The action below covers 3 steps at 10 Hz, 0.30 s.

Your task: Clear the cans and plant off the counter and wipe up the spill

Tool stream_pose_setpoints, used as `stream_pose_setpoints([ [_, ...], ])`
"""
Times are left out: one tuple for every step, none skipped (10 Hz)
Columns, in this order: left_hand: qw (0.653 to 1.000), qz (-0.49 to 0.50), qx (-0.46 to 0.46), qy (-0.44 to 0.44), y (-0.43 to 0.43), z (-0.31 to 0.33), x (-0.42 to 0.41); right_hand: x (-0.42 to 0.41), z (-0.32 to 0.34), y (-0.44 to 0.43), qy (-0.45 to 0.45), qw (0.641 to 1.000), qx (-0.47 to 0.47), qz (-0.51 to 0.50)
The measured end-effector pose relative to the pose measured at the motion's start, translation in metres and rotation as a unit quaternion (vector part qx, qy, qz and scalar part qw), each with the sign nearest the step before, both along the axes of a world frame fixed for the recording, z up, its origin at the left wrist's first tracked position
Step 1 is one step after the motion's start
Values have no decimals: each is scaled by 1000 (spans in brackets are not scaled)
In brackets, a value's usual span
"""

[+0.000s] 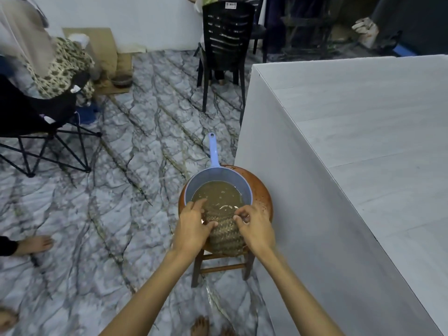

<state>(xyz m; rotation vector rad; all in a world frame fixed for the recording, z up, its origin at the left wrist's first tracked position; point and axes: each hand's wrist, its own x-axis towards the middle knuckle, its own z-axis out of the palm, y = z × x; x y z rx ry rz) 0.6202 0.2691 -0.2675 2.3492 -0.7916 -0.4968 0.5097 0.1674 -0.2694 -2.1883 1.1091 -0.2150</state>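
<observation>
Both hands' fingers, left (191, 225) and right (254, 225), pinched on cloth (225, 236), lengthwise from person into blue scoop (219, 183).

A basin (194, 187) sits on a stool (263, 190) left of the counter (363, 141), a cloth (225, 235) draped over its near rim.

You're seeing dim, flat indoor light with soft shadows. Wide-angle distortion bends the edges, the far left is blurred, and the far right corner falls dark.
</observation>
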Motion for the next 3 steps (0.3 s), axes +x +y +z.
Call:
stream_pose_setpoints([
  [996, -63, -7, -60, 7, -8, -3, -9, -8, 3, -31, 999, -12, 14],
  [993, -87, -39, -74, 18, -17, -5, -28, -9, 7, -94, 995, 21, 15],
  [988, -60, -126, -62, 47, -26, -13, -73, -22, 14, -126, 987, 84, -48],
])
